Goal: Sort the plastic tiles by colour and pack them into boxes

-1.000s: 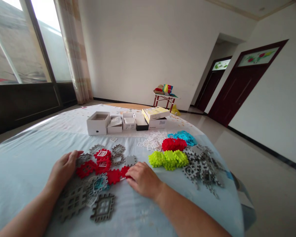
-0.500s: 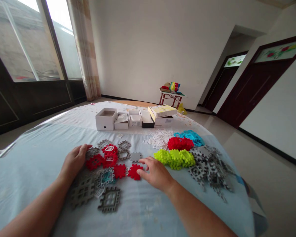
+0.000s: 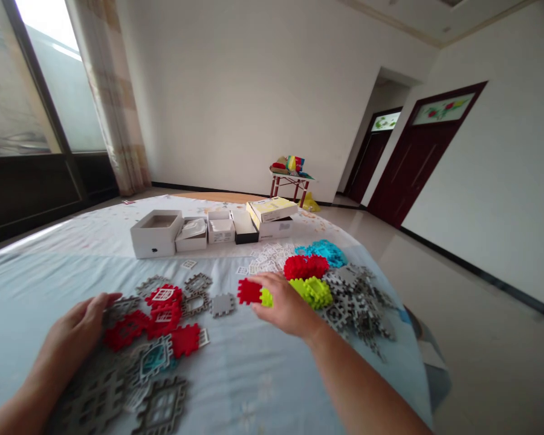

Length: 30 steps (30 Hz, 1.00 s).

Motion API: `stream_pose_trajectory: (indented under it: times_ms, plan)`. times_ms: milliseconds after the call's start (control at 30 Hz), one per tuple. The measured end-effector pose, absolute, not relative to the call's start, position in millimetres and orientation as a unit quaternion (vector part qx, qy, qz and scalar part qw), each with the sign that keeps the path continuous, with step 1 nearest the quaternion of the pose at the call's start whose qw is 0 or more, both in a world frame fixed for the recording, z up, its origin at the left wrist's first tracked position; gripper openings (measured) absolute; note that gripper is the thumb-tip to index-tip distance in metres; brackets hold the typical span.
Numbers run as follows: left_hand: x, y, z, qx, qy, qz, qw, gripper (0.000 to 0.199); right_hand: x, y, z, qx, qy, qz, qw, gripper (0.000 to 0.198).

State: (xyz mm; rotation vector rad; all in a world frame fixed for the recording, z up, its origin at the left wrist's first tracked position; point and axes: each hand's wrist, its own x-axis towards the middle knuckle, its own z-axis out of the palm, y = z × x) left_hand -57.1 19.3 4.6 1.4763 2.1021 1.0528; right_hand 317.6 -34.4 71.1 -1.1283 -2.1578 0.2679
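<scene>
Red plastic forms the notched piece that the right hand holds between thumb and fingers, at the left end of the lime-green pile and partly hiding it. Far left of that pile, the left hand lies beside a grey frame; I cannot tell whether it grips it. The two hands are well apart. Left of the pile, between the hands, are a flat grey square and, farther left, a red panel. Just behind the pile sits the red stack, with a blue heap farther back; a grey heap spreads to its right. Farther behind and left of the pile, a white box stands on the cloth-covered desk.
</scene>
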Motion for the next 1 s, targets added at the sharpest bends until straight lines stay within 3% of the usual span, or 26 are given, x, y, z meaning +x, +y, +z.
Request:
stream_pose_trajectory:
  times_ms: [133, 267, 467, 700, 1000]
  plan:
    - [-59.5, 21.9, 3.5, 0.517, 0.753, 0.358, 0.192, 0.061, 382.2, -7.5, 83.2, -0.508, -0.784, 0.045, 0.353, 0.045]
    - [-58.2, 21.7, 6.6, 0.505, 0.767, 0.346, 0.192, 0.061, 446.8, 20.4, 79.9, -0.616, -0.73, -0.006, 0.297, 0.047]
    - [-66.3, 27.5, -4.7, 0.501, 0.768, 0.354, 0.185, 0.058, 494.9, 40.1, 78.9, -0.653, -0.709, -0.014, 0.267, 0.05]
    - [-71.6, 31.8, -11.5, 0.507, 0.762, 0.361, 0.179, 0.057, 492.6, 45.6, 74.3, -0.632, -0.732, -0.002, 0.256, 0.052]
    - [-48.6, 12.0, 12.2, 0.531, 0.739, 0.388, 0.15, 0.048, 413.8, 18.2, 86.4, -0.54, -0.769, 0.004, 0.342, 0.035]
